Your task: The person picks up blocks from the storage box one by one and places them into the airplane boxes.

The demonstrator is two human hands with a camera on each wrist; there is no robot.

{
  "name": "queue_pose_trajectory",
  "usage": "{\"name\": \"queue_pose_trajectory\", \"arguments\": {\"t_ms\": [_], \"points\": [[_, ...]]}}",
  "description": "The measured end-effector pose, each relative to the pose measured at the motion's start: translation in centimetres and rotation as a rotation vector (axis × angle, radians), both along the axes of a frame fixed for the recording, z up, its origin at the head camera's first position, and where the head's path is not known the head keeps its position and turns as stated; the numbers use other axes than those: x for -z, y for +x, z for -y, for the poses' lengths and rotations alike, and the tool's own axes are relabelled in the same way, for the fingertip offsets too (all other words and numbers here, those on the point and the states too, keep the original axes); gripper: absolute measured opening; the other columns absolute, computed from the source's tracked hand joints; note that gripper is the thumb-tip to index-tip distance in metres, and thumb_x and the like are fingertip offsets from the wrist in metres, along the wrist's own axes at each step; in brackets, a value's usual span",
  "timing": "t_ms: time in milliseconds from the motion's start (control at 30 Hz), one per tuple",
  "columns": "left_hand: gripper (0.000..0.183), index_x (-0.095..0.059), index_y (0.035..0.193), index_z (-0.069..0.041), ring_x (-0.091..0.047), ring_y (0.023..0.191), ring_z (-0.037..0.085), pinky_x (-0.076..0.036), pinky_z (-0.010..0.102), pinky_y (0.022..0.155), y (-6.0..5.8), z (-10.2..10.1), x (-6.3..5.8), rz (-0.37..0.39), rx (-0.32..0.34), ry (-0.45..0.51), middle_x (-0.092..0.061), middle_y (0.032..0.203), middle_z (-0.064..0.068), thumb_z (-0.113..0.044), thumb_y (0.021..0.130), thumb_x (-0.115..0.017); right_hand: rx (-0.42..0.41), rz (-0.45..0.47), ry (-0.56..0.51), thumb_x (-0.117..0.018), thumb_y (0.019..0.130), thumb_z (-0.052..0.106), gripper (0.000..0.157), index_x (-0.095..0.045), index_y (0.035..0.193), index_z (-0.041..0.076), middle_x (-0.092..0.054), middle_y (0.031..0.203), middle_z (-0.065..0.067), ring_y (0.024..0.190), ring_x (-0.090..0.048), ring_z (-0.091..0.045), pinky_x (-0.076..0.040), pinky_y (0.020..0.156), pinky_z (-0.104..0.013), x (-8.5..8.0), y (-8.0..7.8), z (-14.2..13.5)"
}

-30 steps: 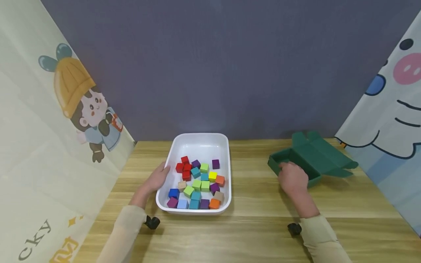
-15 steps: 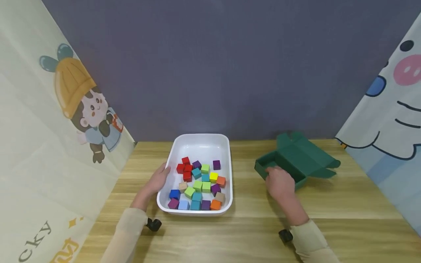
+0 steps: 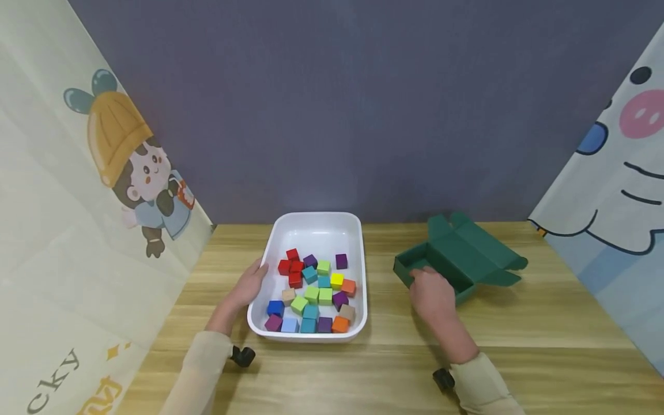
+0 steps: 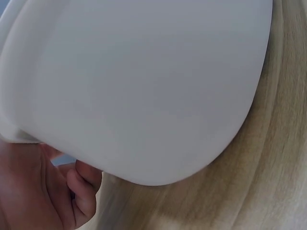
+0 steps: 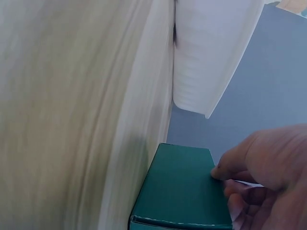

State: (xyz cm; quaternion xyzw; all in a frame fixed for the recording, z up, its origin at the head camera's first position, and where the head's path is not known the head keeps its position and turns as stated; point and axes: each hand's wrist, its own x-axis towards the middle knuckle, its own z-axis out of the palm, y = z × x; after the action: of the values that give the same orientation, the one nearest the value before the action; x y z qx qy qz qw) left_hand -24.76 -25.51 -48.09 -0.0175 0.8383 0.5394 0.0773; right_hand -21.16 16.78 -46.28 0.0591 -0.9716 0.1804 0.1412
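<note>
We are seeing the right hand [image 3: 433,294] gripping the near wall of a green box [image 5: 180,187], its thumb pressing the outer face, while the hand is hiding part of the inside; we cannot tell what, if anything, is lying behind it. The box's lid [image 3: 479,251] is folding back away from the person, its flaps spreading. In the right-wrist view the box is running off the lower edge.

To its left, the left hand [image 3: 250,283] is holding the side rim of a white tray [image 3: 319,227], its fingers curling under; the tray is covering some of them. Coloured cubes [image 3: 325,296] are lying in the tray, a few overlapping so that we are losing their lower faces. Both things are standing on the wooden table [image 3: 389,363].

Farther out, a printed sheet [image 3: 36,230] on the left is showing "cky" [image 3: 53,380], and we are making out only part of the orange lettering [image 3: 101,397] beneath, cut by the frame. On the right, a pink-snouted cartoon [image 3: 641,113] is running out of view.
</note>
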Motion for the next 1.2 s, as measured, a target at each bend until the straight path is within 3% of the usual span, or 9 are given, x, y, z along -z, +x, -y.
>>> {"name": "queue_pose_trajectory", "arguments": {"t_ms": [367, 567, 700, 800, 900, 1000, 1100, 1200], "points": [[0.057, -0.019, 0.155, -0.009, -0.055, 0.116, 0.041, -0.054, 0.050, 0.087, 0.3, 0.2, 0.2, -0.009, -0.002, 0.007, -0.046, 0.137, 0.029, -0.037, 0.107, -0.027, -0.040, -0.040, -0.002, -0.055, 0.082, -0.008, 0.027, -0.072, 0.103, -0.004, -0.064, 0.092, -0.016, 0.077, -0.065, -0.037, -0.056, 0.056, -0.047, 0.1, 0.4, 1.0], [0.056, -0.022, 0.155, -0.009, -0.057, 0.112, 0.040, -0.054, 0.050, 0.086, 0.4, 0.1, 0.1, -0.016, -0.019, -0.014, -0.048, 0.135, 0.028, -0.036, 0.107, -0.027, -0.052, -0.113, -0.016, -0.066, 0.084, 0.003, 0.017, -0.072, 0.098, -0.003, -0.064, 0.089, -0.014, 0.071, -0.064, -0.033, -0.056, 0.054, -0.046, -0.1, 0.7, 1.4], [0.055, -0.021, 0.155, -0.009, -0.058, 0.112, 0.039, -0.054, 0.049, 0.086, 0.3, 0.0, 0.1, -0.011, -0.007, -0.002, -0.048, 0.135, 0.027, -0.036, 0.107, -0.027, -0.064, -0.165, -0.027, -0.069, 0.085, 0.010, 0.016, -0.072, 0.097, 0.000, -0.065, 0.086, -0.012, 0.053, -0.057, -0.023, -0.048, 0.039, -0.036, -1.6, 0.6, 1.7], [0.054, -0.022, 0.155, -0.010, -0.059, 0.111, 0.039, -0.055, 0.049, 0.085, 0.2, -0.1, 0.1, -0.014, -0.013, 0.005, -0.049, 0.135, 0.027, -0.035, 0.107, -0.027, -0.088, -0.182, -0.018, -0.068, 0.085, 0.013, 0.015, -0.073, 0.096, 0.003, -0.067, 0.087, -0.011, 0.051, -0.056, -0.022, -0.043, 0.036, -0.034, -4.1, -0.2, 3.2], [0.054, -0.023, 0.155, -0.011, -0.059, 0.110, 0.039, -0.056, 0.049, 0.083, 0.0, 0.0, 0.1, -0.019, -0.016, 0.006, -0.049, 0.135, 0.027, -0.036, 0.107, -0.027, -0.147, -0.129, 0.027, -0.066, 0.087, 0.016, 0.016, -0.073, 0.096, 0.005, -0.067, 0.084, -0.008, 0.057, -0.057, -0.022, -0.045, 0.041, -0.033, -7.3, -1.5, 6.4], [0.054, -0.024, 0.154, -0.010, -0.060, 0.108, 0.038, -0.056, 0.048, 0.082, -0.1, 0.0, 0.2, -0.020, -0.013, 0.004, -0.050, 0.133, 0.027, -0.036, 0.107, -0.028, -0.226, 0.000, 0.076, -0.066, 0.089, 0.021, 0.019, -0.072, 0.102, 0.008, -0.067, 0.085, -0.005, 0.061, -0.056, -0.019, -0.050, 0.050, -0.029, -9.7, -3.1, 10.7], [0.054, -0.025, 0.153, -0.009, -0.061, 0.106, 0.037, -0.057, 0.048, 0.081, -0.2, -0.4, 0.5, -0.017, -0.005, 0.003, -0.052, 0.130, 0.027, -0.036, 0.107, -0.028, -0.317, 0.149, 0.125, -0.065, 0.091, 0.025, 0.025, -0.071, 0.111, 0.011, -0.069, 0.097, -0.003, 0.071, -0.058, -0.016, -0.054, 0.064, -0.027, -10.5, -5.0, 14.6], [0.055, -0.025, 0.153, -0.007, -0.061, 0.106, 0.037, -0.057, 0.047, 0.081, -0.3, -0.7, 0.6, -0.014, 0.018, 0.003, -0.052, 0.129, 0.027, -0.036, 0.107, -0.027, -0.387, 0.276, 0.185, -0.065, 0.091, 0.025, 0.027, -0.070, 0.114, 0.013, -0.068, 0.106, 0.000, 0.083, -0.059, -0.016, -0.055, 0.077, -0.031, -10.1, -7.1, 18.4]]}}
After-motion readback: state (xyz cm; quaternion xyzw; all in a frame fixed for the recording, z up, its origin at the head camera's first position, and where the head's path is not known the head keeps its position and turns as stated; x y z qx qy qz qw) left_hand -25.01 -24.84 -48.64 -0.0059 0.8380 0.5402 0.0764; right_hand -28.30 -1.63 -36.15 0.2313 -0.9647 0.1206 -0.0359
